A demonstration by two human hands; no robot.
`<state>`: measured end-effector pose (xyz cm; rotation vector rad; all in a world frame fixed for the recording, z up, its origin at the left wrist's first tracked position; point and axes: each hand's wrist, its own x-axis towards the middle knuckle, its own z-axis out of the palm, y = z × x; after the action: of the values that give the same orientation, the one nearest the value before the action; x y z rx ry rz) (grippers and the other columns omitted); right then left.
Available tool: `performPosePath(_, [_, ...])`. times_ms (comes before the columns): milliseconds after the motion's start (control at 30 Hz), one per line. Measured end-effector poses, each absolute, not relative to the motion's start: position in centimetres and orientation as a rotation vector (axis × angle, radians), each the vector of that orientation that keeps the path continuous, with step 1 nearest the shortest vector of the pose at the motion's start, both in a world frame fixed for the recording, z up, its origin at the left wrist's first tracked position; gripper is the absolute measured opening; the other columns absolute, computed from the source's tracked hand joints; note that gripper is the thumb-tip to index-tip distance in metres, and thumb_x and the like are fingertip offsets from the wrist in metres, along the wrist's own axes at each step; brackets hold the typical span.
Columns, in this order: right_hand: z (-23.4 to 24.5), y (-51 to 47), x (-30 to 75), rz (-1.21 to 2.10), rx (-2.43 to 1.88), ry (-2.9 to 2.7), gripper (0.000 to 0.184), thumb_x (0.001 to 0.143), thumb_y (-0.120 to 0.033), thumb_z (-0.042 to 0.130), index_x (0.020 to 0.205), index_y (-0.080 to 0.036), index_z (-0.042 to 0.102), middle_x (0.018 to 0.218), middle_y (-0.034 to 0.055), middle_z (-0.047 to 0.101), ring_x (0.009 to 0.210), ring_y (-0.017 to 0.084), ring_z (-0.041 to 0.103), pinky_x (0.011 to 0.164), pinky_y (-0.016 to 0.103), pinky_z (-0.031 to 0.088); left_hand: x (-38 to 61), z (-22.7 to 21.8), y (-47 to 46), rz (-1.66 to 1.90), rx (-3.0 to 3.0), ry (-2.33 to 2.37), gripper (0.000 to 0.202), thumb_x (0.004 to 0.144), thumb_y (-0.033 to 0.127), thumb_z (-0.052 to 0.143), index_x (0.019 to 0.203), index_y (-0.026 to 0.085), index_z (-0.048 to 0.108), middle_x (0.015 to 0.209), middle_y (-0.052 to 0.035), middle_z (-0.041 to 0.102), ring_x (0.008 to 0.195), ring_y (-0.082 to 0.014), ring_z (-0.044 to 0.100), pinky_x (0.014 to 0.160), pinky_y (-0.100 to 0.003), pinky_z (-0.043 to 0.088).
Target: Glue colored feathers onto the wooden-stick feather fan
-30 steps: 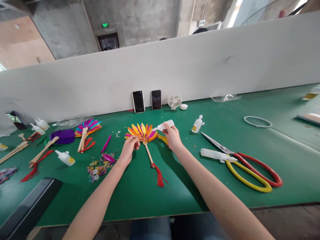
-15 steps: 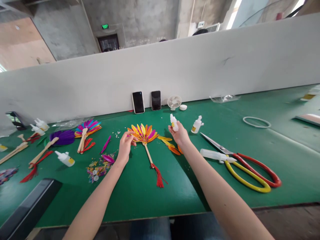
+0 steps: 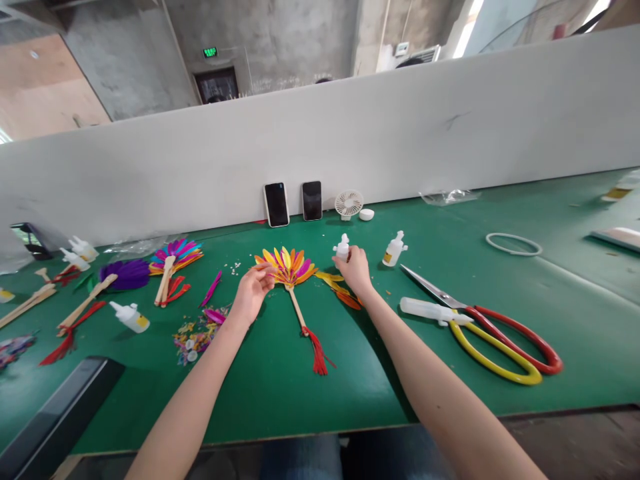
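In front of me lies a small feather fan (image 3: pixel 287 268) with yellow, orange and magenta feathers, a pale wooden handle and a red tassel (image 3: pixel 319 355). Loosely bent, the fingers of my left hand (image 3: pixel 254 292) lie at the fan's left edge, with nothing seen in them. My right hand (image 3: pixel 355 272) is closed around a small white dropper bottle (image 3: pixel 342 247), which stands upright at or just above the table. Loose yellow and orange feathers (image 3: pixel 344 293) lie beneath that wrist. Another dropper bottle (image 3: pixel 395 250) with a yellow label stands to its right.
Large scissors (image 3: pixel 505 343) and a white plastic bottle (image 3: pixel 430 311) lie at right. Two phones (image 3: pixel 277 205) and a small fan device (image 3: pixel 349 204) stand by the white partition (image 3: pixel 210 167). Left are other feather fans (image 3: pixel 125 275), a dropper bottle (image 3: pixel 131 317) and colourful scraps (image 3: pixel 193 340).
My right hand has lowered the dropper bottle from a tilted hold to upright, turning the back of the hand upward. My left hand has barely shifted at the fan's edge.
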<state>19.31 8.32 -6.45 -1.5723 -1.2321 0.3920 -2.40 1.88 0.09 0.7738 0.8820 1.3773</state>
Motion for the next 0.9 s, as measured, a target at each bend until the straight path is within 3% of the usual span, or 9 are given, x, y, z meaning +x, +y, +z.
performPosePath(200, [-6.8,8.2,19.3,0.452,-1.529,-1.237,0.033,0.057,-0.025,0.063,0.065,-0.024,0.031,0.069,-0.0015,0.04,0.071,0.02,0.045,0.072,0.038,0.039,-2.2,-0.3,1.9,1.431,0.904,1.03,0.015,0.062,0.027,0.065,0.063,0.013,0.062,0.058,-0.0008,0.059,0.046,-0.0042,0.045,0.046,-0.019,0.035])
performPosePath(333, [-6.9,8.3,19.1,0.48,-1.478,-1.194,0.035,0.051,-0.021,0.067,0.067,-0.023,0.035,0.072,-0.0001,0.042,0.083,0.023,0.047,0.079,0.042,0.037,-2.3,-0.5,1.9,1.42,1.047,1.052,0.021,0.063,0.034,0.065,0.063,0.013,0.062,0.052,0.0025,0.049,0.044,-0.0026,0.038,0.043,-0.018,0.029])
performPosePath(500, [-6.2,7.9,18.4,0.415,-1.423,-1.127,0.053,0.042,-0.026,0.075,0.086,-0.017,0.047,0.092,0.0097,0.048,0.102,0.031,0.041,0.088,0.051,0.03,-2.5,-0.7,2.1,1.489,1.067,1.138,0.026,0.062,0.038,0.066,0.058,0.013,0.059,0.055,0.0026,0.048,0.044,-0.0021,0.036,0.042,-0.019,0.027])
performPosePath(600, [-4.4,6.9,18.1,0.241,-1.428,-1.104,0.064,0.048,-0.035,0.073,0.101,-0.014,0.045,0.108,0.0173,0.044,0.112,0.033,0.033,0.09,0.051,0.026,-2.7,-0.8,2.2,1.535,1.067,1.204,0.028,0.061,0.04,0.065,0.062,0.013,0.06,0.055,0.0024,0.05,0.043,-0.0023,0.037,0.043,-0.019,0.028])
performPosePath(667, [-2.9,6.0,17.7,0.096,-1.388,-1.132,0.058,0.059,-0.04,0.067,0.105,-0.014,0.044,0.114,0.0186,0.04,0.115,0.032,0.03,0.091,0.048,0.027,-2.7,-0.7,2.2,1.559,1.076,1.251,0.029,0.062,0.041,0.064,0.064,0.013,0.059,0.054,0.0026,0.051,0.042,-0.0028,0.038,0.042,-0.019,0.029])
performPosePath(733, [-1.8,5.0,16.9,0.051,-1.336,-1.223,0.038,0.07,-0.04,0.056,0.099,-0.016,0.049,0.107,0.0156,0.046,0.109,0.028,0.037,0.087,0.043,0.033,-2.7,-0.7,2.2,1.586,1.091,1.282,0.029,0.062,0.042,0.064,0.063,0.014,0.056,0.052,0.003,0.052,0.04,-0.0035,0.039,0.041,-0.019,0.029])
performPosePath(800, [-1.2,4.1,15.7,0.149,-1.354,-1.42,0.018,0.078,-0.036,0.046,0.079,-0.019,0.052,0.08,0.0087,0.053,0.084,0.023,0.05,0.075,0.037,0.039,-2.6,-0.7,2.2,1.616,1.11,1.291,0.029,0.063,0.042,0.063,0.062,0.016,0.051,0.051,0.0035,0.052,0.039,-0.0039,0.038,0.041,-0.019,0.028])
performPosePath(900, [-1.2,2.9,13.4,0.404,-1.519,-1.862,0.026,0.077,-0.037,0.049,0.057,-0.021,0.045,0.056,0.0025,0.049,0.056,0.017,0.05,0.055,0.029,0.037,-2.6,-0.6,2.1,1.676,1.118,1.299,0.028,0.066,0.041,0.061,0.062,0.017,0.046,0.05,0.0047,0.052,0.037,-0.0037,0.037,0.04,-0.019,0.027])
